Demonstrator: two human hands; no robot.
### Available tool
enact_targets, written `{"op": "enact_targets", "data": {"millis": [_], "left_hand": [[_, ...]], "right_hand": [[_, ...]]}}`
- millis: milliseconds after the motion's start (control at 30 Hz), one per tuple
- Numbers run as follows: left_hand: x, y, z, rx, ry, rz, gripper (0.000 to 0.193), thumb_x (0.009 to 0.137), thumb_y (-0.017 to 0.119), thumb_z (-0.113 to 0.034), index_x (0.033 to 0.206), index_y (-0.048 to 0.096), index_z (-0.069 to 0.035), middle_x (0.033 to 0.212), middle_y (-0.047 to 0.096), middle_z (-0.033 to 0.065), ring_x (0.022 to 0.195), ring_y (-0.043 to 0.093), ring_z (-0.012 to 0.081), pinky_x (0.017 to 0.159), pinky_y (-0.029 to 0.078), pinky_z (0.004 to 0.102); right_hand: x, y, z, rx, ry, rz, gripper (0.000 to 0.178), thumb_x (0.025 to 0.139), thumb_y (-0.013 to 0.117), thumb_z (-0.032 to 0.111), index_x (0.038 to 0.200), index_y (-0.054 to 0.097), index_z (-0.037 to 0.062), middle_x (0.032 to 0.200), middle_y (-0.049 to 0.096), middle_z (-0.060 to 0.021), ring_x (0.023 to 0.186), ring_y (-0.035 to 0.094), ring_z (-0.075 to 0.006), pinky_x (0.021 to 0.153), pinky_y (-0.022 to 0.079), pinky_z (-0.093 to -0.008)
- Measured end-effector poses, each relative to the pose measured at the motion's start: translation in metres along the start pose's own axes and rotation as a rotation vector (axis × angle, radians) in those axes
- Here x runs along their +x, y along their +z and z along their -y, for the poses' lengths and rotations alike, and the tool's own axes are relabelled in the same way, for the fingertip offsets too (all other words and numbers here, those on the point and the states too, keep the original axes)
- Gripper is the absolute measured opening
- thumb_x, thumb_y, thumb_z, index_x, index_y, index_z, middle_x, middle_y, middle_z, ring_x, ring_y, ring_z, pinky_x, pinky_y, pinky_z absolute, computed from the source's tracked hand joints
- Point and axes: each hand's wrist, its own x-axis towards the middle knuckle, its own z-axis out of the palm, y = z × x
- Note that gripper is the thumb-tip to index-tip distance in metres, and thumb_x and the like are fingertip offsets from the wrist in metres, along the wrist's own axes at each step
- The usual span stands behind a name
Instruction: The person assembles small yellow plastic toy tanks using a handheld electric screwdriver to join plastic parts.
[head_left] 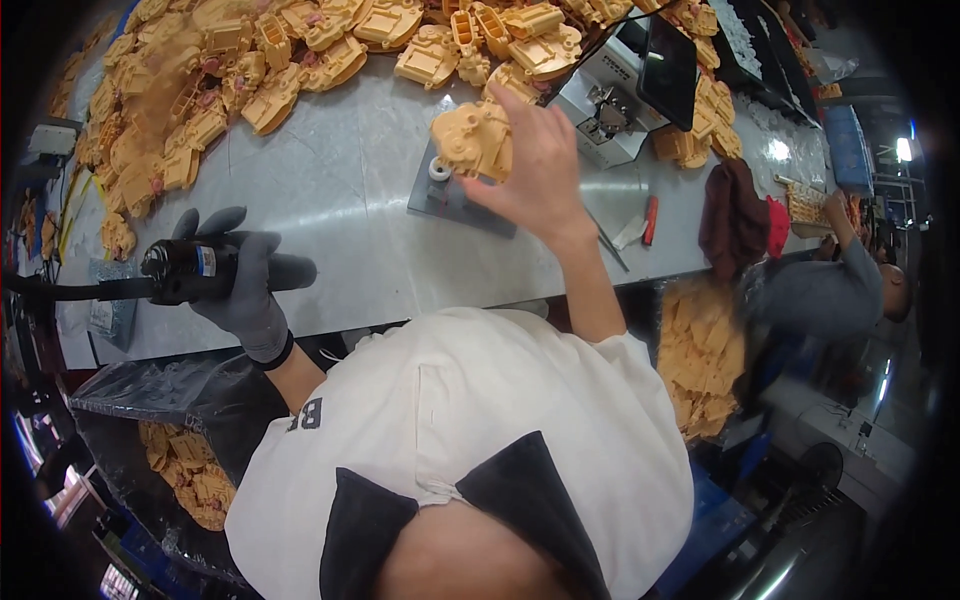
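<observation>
My left hand point(250, 300), in a grey glove, is wrapped round a black cylindrical corded power tool point(190, 270). Its thick cable runs off to the left, and the tool is held above the near left of the metal worktable point(330, 240). My bare right hand point(540, 165) grips a yellow-orange moulded plastic housing point(470, 135) by its right side. That housing is over a dark grey fixture plate point(460, 212), which has a white round post point(438, 168) on it. Whether the two touch is hard to tell.
Similar plastic housings point(270, 100) are heaped along the back and left. Behind my right hand stands a device with a dark screen point(667, 75). A red-handled tool point(651, 220) and a dark red cloth point(735, 215) lie to the right. Another person point(820, 300) works further right.
</observation>
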Motion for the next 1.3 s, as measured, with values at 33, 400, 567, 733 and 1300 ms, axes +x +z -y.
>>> {"op": "enact_targets", "data": {"millis": [33,400,567,733,1300], "left_hand": [[0.000,-0.003,0.000,0.009,0.002,-0.009,0.063,0.061,0.068,0.008,0.119,0.043,0.002,0.094,0.063,0.0156,0.068,0.060,0.0149,0.060,0.050,0.0233],[0.058,-0.018,-0.038,0.017,0.131,-0.105,0.055,0.071,0.061,0.007,0.122,0.043,0.000,0.095,0.062,0.0165,0.064,0.062,0.0171,0.057,0.051,0.0246],[0.077,-0.006,0.014,0.013,-0.065,-0.099,0.050,0.072,0.062,0.007,0.118,0.044,0.002,0.088,0.063,0.0132,0.061,0.060,0.0164,0.054,0.053,0.0266],[0.050,0.042,-0.001,-0.157,-0.055,0.040,0.055,0.073,0.061,0.007,0.124,0.040,0.003,0.093,0.062,0.0140,0.063,0.062,0.0168,0.057,0.054,0.0266],[0.036,0.012,-0.004,-0.043,-0.049,-0.005,0.059,0.073,0.061,0.002,0.126,0.037,0.006,0.095,0.061,0.0178,0.065,0.065,0.0208,0.060,0.052,0.0255]], "right_hand": [[0.002,-0.002,0.002,0.001,-0.012,0.003,0.091,0.053,0.081,0.027,0.131,0.039,0.0072,0.102,0.057,-0.0117,0.099,0.054,-0.0279,0.098,0.033,-0.0448],[0.093,-0.016,0.122,0.688,-0.350,-0.096,0.093,0.051,0.085,0.028,0.129,0.040,0.0059,0.103,0.059,-0.0144,0.101,0.057,-0.0287,0.088,0.044,-0.0397],[0.056,-0.024,0.318,0.830,-1.057,0.371,0.075,0.051,0.075,0.030,0.116,0.049,0.0044,0.093,0.058,-0.0139,0.098,0.051,-0.0325,0.092,0.032,-0.0515],[-0.034,0.050,0.354,0.962,-1.123,-0.049,0.061,0.074,0.061,0.045,0.122,0.047,0.0114,0.129,0.042,-0.0280,0.122,0.040,-0.0420,0.095,0.029,-0.0617],[0.085,0.075,-0.061,-0.298,0.168,-0.177,0.035,0.062,0.072,0.041,0.068,0.063,0.0075,0.080,0.059,-0.0076,0.085,0.053,-0.0252,0.074,0.039,-0.0398]]}}
